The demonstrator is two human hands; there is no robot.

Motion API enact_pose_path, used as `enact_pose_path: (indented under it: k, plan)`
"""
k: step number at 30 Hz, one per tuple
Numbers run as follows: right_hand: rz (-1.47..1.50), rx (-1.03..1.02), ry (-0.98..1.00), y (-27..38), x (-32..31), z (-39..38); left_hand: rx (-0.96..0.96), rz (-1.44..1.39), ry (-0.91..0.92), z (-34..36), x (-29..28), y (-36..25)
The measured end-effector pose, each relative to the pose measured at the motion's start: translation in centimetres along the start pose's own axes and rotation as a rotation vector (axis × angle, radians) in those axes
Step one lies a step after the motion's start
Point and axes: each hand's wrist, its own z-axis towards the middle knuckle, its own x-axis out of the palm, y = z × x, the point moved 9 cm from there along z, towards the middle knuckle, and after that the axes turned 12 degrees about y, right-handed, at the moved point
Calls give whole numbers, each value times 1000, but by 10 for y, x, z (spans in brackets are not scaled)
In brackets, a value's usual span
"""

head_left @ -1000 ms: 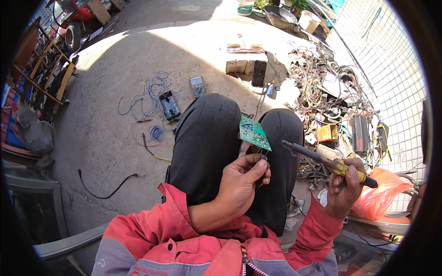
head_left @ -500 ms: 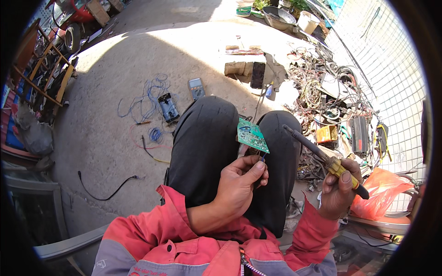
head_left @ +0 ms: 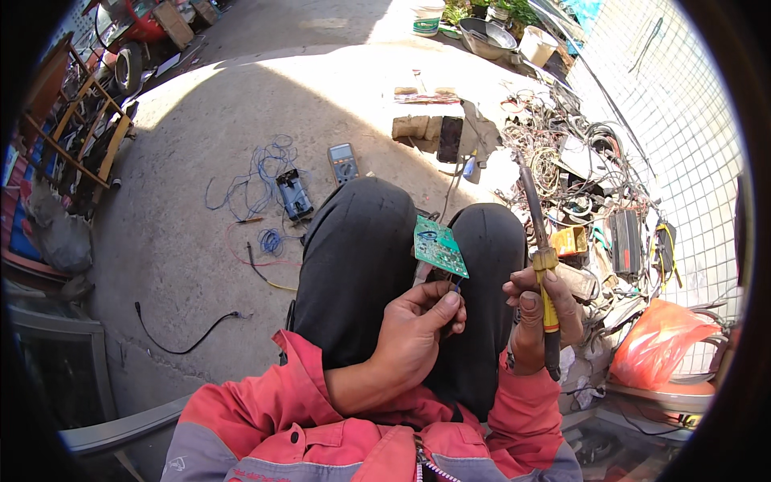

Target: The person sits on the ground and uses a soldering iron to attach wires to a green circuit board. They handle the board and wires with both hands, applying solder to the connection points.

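Note:
A green circuit board [head_left: 439,247] is tilted between my knees, its solder-dotted face up with a dark loop on it. My left hand [head_left: 419,317] pinches at the board's near edge, where a short blue wire [head_left: 457,287] sticks up by the thumb; the fingers beneath are partly hidden. In my right hand [head_left: 526,325] is a soldering iron [head_left: 544,261] with a yellow handle and a long dark barrel. It stands nearly upright, its barrel pointing away from me, to the right of the board and apart from it.
On the ground ahead lie a multimeter [head_left: 344,164], an open blue-grey casing [head_left: 294,194] and tangled blue wire [head_left: 249,177]. A black cord [head_left: 189,348] lies at left. Heaped cables [head_left: 562,153] and a red plastic bag [head_left: 662,341] are on the right, beside a wire mesh.
My right hand has moved left toward the board, and the soldering iron has swung from slanting left to nearly upright. My left hand and the board have barely moved.

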Motion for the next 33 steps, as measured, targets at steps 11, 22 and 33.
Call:
enact_pose_path:
  k: [11, 22, 33]
  plan:
    - [-266, -190, 156, 4, 37, 4, -10, -16, 23, -5, 1, 3]
    - [-366, -226, 168, 5, 41, 12, -10, -40, 32, -8, 0, 3]
    - [-328, -269, 171, 7, 42, 11, 23, -49, 48, -7, -1, 1]
